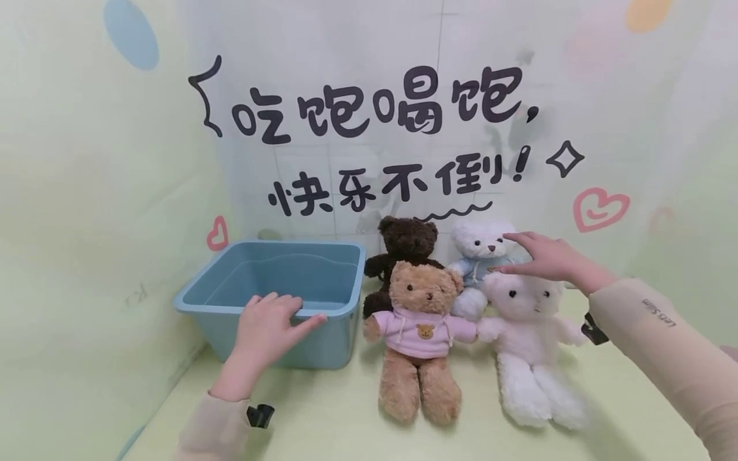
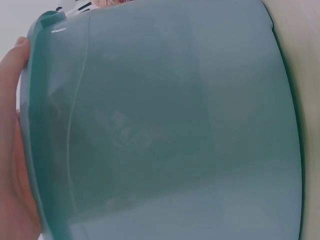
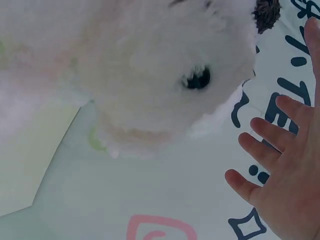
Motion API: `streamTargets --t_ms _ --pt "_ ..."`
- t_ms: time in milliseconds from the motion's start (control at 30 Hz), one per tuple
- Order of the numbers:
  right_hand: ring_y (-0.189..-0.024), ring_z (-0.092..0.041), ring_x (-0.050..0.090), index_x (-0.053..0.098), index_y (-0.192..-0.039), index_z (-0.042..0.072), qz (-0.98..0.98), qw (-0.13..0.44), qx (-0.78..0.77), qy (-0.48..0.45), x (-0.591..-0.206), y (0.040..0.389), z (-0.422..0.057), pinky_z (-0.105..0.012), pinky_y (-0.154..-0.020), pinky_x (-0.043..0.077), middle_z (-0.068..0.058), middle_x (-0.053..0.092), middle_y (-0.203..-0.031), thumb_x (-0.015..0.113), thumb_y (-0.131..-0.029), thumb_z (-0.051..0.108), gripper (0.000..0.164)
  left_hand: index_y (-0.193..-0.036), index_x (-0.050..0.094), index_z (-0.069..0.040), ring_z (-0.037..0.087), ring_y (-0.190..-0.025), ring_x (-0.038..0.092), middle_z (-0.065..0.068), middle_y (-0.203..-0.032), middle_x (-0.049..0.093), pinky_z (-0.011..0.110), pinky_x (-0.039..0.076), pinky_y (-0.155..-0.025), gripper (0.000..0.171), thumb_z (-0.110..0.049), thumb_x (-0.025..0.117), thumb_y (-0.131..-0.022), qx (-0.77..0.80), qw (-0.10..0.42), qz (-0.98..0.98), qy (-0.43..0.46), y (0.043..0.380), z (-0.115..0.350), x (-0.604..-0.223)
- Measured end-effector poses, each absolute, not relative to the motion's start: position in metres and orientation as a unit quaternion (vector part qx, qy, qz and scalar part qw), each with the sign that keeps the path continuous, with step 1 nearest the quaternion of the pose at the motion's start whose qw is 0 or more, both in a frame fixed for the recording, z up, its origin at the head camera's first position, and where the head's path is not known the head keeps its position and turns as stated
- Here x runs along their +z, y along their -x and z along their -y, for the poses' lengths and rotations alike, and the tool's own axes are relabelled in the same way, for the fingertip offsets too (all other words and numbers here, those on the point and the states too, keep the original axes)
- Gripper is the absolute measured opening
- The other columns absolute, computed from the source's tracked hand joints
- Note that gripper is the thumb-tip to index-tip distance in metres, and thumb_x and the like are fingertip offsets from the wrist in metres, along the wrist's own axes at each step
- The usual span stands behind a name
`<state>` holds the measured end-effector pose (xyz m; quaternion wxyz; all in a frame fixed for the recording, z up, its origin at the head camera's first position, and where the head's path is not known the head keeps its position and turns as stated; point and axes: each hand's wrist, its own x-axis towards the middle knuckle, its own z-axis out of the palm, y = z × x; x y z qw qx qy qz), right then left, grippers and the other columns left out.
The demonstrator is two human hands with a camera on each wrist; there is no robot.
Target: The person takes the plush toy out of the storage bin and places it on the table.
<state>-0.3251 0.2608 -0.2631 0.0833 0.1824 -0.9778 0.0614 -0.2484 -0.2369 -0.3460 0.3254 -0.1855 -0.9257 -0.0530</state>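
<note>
My left hand (image 1: 268, 326) holds the front rim of a blue plastic bin (image 1: 288, 342); its fingers go over the edge and the thumb stretches along it. In the left wrist view the bin's outer wall (image 2: 175, 115) fills most of the picture. Fingers spread, my right hand (image 1: 544, 256) hovers above the head of a white teddy bear (image 1: 527, 320) without clothes. Its palm faces that bear's fuzzy head (image 3: 165, 75) in the right wrist view, with a gap between. Beside it sits a light brown teddy bear (image 1: 421, 333) in a pink hoodie.
Behind are a dark brown teddy bear (image 1: 408, 240) and a white teddy bear in a blue top (image 1: 478, 256), partly covered by the front bears and my right hand. A wall (image 1: 369, 38) with black lettering stands close behind. The tabletop (image 1: 323, 416) is pale green.
</note>
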Motion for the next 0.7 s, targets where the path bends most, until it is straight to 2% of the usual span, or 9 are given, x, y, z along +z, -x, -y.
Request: streamTargets --t_ms 167,233,300,367,400,433,500,633,700 --pt "-0.113 -0.045 0.037 0.031 -0.135 0.008 0.981 0.078 0.064 -0.164 -0.253 0.327 -0.280 -0.060 -0.084 0.029 -0.024 0.030 -0.133 0.052 -0.074 0.064 0.085 -0.055 0.036 -0.021 0.012 -0.045 0.032 -0.007 -0.048 0.032 0.029 0.023 -0.049 0.053 -0.069 0.041 -0.076 -0.060 0.265 0.944 0.190 0.250 0.237 -0.327" --pt "-0.114 -0.046 0.034 0.030 -0.134 0.006 0.983 0.071 0.063 -0.160 -0.248 0.328 -0.284 -0.060 -0.085 0.028 -0.026 0.028 -0.133 0.052 -0.074 0.063 0.086 -0.058 0.043 -0.022 0.011 -0.046 0.036 -0.007 -0.050 0.037 0.029 0.026 -0.047 0.052 -0.070 0.035 -0.078 -0.068 0.231 0.952 0.189 0.251 0.239 -0.318" --pt "-0.116 -0.047 0.032 0.030 -0.134 0.004 0.984 0.063 0.059 -0.155 -0.244 0.330 -0.286 -0.060 -0.086 0.027 -0.027 0.027 -0.133 0.051 -0.074 0.064 0.088 -0.068 0.055 -0.024 0.010 -0.054 0.047 -0.009 -0.060 0.049 0.029 0.032 -0.047 0.053 -0.070 0.030 -0.079 -0.070 0.201 0.959 0.189 0.254 0.242 -0.305" --pt "-0.117 -0.047 0.030 0.029 -0.135 0.003 0.986 0.055 0.056 -0.149 -0.242 0.331 -0.287 -0.060 -0.086 0.027 -0.028 0.027 -0.133 0.050 -0.074 0.066 0.090 -0.090 0.062 -0.025 0.013 -0.072 0.056 -0.008 -0.081 0.060 0.034 0.041 -0.054 0.059 -0.071 0.027 -0.079 -0.065 0.175 0.965 0.186 0.257 0.247 -0.290" --pt "-0.117 -0.047 0.029 0.028 -0.135 0.002 0.986 0.053 0.056 -0.148 -0.240 0.331 -0.287 -0.060 -0.086 0.027 -0.029 0.026 -0.133 0.050 -0.074 0.066 0.090 -0.102 0.061 -0.025 0.016 -0.084 0.058 -0.006 -0.095 0.062 0.038 0.044 -0.060 0.063 -0.071 0.025 -0.079 -0.058 0.164 0.967 0.187 0.259 0.250 -0.283" --pt "-0.117 -0.047 0.029 0.028 -0.135 0.002 0.986 0.052 0.056 -0.147 -0.239 0.331 -0.287 -0.060 -0.086 0.027 -0.029 0.026 -0.133 0.049 -0.074 0.066 0.091 -0.112 0.058 -0.023 0.020 -0.095 0.056 -0.003 -0.107 0.059 0.041 0.044 -0.067 0.068 -0.072 0.024 -0.079 -0.048 0.157 0.968 0.188 0.262 0.253 -0.275" --pt "-0.118 -0.047 0.027 0.027 -0.135 0.002 0.986 0.051 0.059 -0.146 -0.238 0.331 -0.287 -0.060 -0.088 0.026 -0.029 0.025 -0.134 0.049 -0.074 0.066 0.091 -0.123 0.051 -0.021 0.025 -0.110 0.048 0.001 -0.121 0.052 0.047 0.041 -0.078 0.074 -0.072 0.023 -0.078 -0.029 0.148 0.970 0.189 0.267 0.258 -0.261" --pt "-0.119 -0.047 0.025 0.028 -0.135 0.002 0.985 0.052 0.065 -0.151 -0.236 0.330 -0.286 -0.059 -0.090 0.024 -0.029 0.025 -0.134 0.049 -0.074 0.066 0.091 -0.133 0.038 -0.022 0.030 -0.121 0.036 0.006 -0.133 0.041 0.053 0.032 -0.087 0.074 -0.071 0.025 -0.079 -0.009 0.114 0.974 0.194 0.279 0.267 -0.234" --pt "-0.119 -0.046 0.025 0.028 -0.135 0.001 0.985 0.052 0.065 -0.152 -0.235 0.330 -0.286 -0.058 -0.090 0.024 -0.029 0.025 -0.134 0.049 -0.074 0.066 0.091 -0.137 0.032 -0.025 0.032 -0.124 0.031 0.006 -0.137 0.034 0.059 0.021 -0.092 0.074 -0.071 0.024 -0.079 -0.003 0.085 0.979 0.186 0.283 0.270 -0.221"
